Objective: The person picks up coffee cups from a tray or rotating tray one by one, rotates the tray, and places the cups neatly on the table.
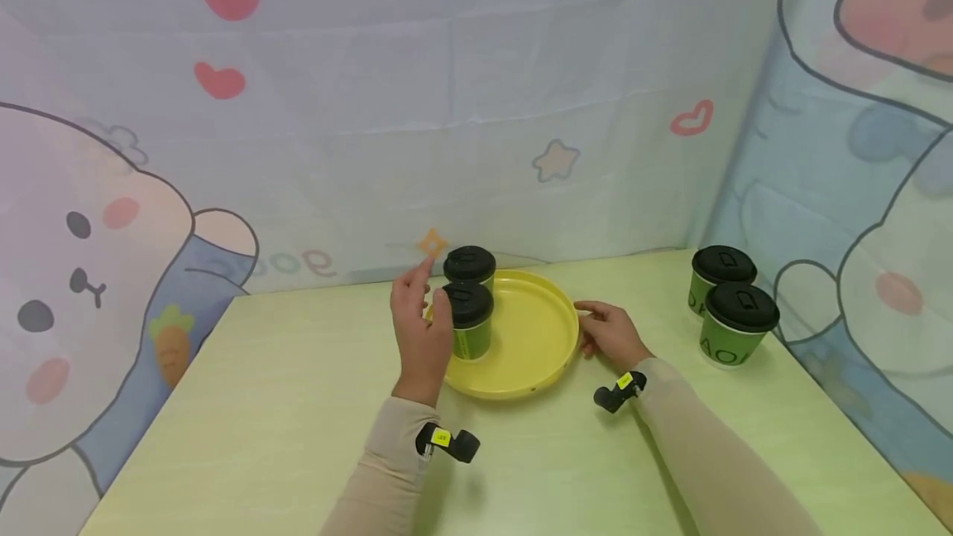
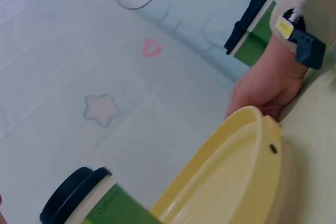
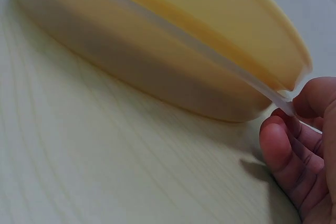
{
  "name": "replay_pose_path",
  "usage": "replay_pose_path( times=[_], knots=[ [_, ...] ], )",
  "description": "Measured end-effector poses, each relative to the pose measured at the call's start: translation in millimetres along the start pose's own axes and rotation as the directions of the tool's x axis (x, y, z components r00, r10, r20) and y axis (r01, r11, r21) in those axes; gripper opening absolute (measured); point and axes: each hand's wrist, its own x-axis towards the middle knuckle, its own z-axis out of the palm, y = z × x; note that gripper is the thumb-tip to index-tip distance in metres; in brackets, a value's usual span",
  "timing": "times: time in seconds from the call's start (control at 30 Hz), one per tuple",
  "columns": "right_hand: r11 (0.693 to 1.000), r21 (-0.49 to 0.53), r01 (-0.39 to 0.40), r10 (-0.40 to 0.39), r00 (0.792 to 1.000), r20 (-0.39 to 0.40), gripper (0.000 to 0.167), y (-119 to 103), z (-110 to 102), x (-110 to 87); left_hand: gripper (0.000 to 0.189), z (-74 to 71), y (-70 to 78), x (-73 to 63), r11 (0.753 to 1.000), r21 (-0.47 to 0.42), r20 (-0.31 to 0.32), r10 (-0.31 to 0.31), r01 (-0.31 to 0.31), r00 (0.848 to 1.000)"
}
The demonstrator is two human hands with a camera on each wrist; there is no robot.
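left hand [image 1: 422, 333]: spread beside cups [image 1: 472, 323] | right hand [image 1: 612, 334]: pinching tray [image 1: 534, 329] rim | advice: hold tray level, lest cups tip

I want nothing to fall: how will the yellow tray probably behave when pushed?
The yellow tray is probably stiff, with its moulded-looking rim. Broad and low, it should slide rather than tip. The nearer cup on it, standing upright, might wobble.
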Motion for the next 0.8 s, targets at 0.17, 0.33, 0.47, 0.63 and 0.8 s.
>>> replay_pose_path(
  times=[0.17, 0.33, 0.47, 0.63, 0.8],
  knots=[
    [1.000, -0.004, -0.002, 0.002, 1.000, -0.003, 0.042, 1, 0, -0.1, 0.042, 15.8, 4.0, -8.8, 0.985, 0.010, 0.048, 0.170, -0.171, 0.984],
    [1.000, -0.004, 0.002, -0.002, 1.000, -0.004, 0.043, 0, 1, -0.9, 0.041, 30.0, 2.6, -18.9, 0.940, 0.047, 0.113, 0.332, -0.339, 0.936],
    [1.000, -0.014, 0.006, -0.006, 1.000, -0.010, 0.043, 0, 1, -1.0, 0.040, 38.7, 2.0, -26.9, 0.908, 0.055, 0.193, 0.399, -0.416, 0.897],
    [1.000, -0.015, 0.013, -0.013, 1.000, -0.015, 0.043, -1, 2, -0.3, 0.035, 44.9, 8.3, -36.9, 0.935, 0.115, 0.494, 0.238, -0.334, 0.836],
    [0.999, -0.032, 0.007, -0.008, 1.000, -0.019, 0.041, 0, 1, -0.6, 0.039, 50.7, 14.8, -45.1, 0.937, 0.299, 0.748, -0.114, -0.179, 0.654]
  ],
)
